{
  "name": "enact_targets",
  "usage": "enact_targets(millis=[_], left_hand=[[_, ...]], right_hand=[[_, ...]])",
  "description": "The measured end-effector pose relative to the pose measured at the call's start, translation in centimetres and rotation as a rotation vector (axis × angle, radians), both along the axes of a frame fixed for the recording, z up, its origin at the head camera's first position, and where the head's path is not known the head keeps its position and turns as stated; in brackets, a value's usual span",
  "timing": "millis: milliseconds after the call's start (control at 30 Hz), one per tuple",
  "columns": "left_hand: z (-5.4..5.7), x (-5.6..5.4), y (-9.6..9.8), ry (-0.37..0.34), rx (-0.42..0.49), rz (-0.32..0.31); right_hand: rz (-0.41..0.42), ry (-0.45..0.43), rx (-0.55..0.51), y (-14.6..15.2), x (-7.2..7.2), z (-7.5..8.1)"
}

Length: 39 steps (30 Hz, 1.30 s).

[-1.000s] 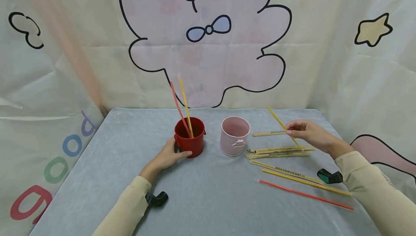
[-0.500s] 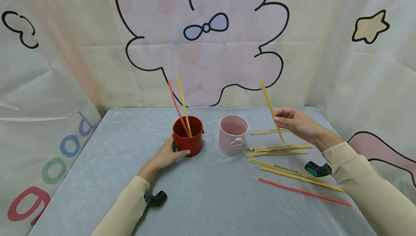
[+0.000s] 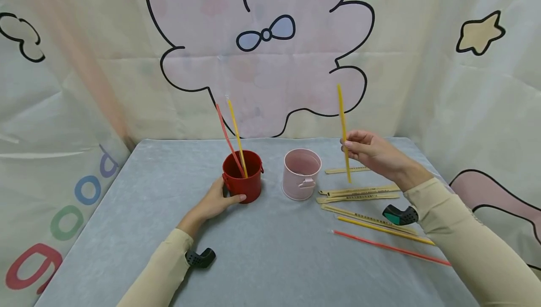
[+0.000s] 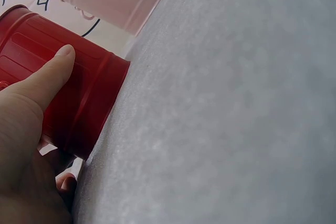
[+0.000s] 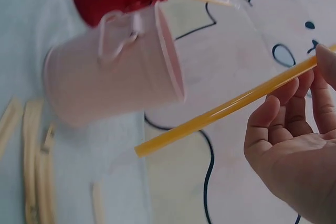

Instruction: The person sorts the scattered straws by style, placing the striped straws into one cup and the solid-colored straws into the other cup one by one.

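My left hand [image 3: 215,199] grips the lower side of a red bucket [image 3: 242,187], thumb laid across its front in the left wrist view. In that bucket lean a red straw [image 3: 228,134] and a yellow straw [image 3: 235,124]. Between thumb and fingers, my right hand [image 3: 369,151] pinches another yellow straw [image 3: 342,110], held nearly upright above the table, right of the pink bucket [image 3: 297,182]. The right wrist view shows the held straw's lower end [image 5: 157,144] beyond the fingers, pointing past the pink bucket's rim.
Several paper-wrapped sticks [image 3: 359,194] lie right of the pink bucket. Nearer me are a yellow straw [image 3: 380,228] and a red straw [image 3: 389,246], partly under my right forearm. A printed curtain [image 3: 127,63] hangs behind the table [image 3: 270,260].
My right hand has lifted the yellow straw and moved left toward the pink bucket, turning the straw from slanted to nearly upright. My left hand keeps its hold on the red bucket.
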<state>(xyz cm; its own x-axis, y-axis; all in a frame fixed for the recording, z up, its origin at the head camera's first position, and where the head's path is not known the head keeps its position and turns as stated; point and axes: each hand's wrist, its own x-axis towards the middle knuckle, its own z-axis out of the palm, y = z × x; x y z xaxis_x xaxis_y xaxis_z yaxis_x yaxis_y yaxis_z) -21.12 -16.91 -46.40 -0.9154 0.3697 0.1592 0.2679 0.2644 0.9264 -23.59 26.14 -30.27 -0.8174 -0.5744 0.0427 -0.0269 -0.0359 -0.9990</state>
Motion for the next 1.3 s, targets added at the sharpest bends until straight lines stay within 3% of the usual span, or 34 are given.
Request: enact_targets(millis=[500, 833, 1300], left_hand=[[0.1, 0.2, -0.1, 0.001, -0.012, 0.014], [0.2, 0.3, 0.0, 0.003, -0.023, 0.017], [0.3, 0.2, -0.1, 0.001, -0.007, 0.014]], right_hand=[[0.05, -0.013, -0.143, -6.2, 0.1, 2.7], [0.03, -0.067, -0.24, -10.4, 0.0, 2.6], [0.007, -0.122, -0.396, -13.8, -0.2, 2.6]])
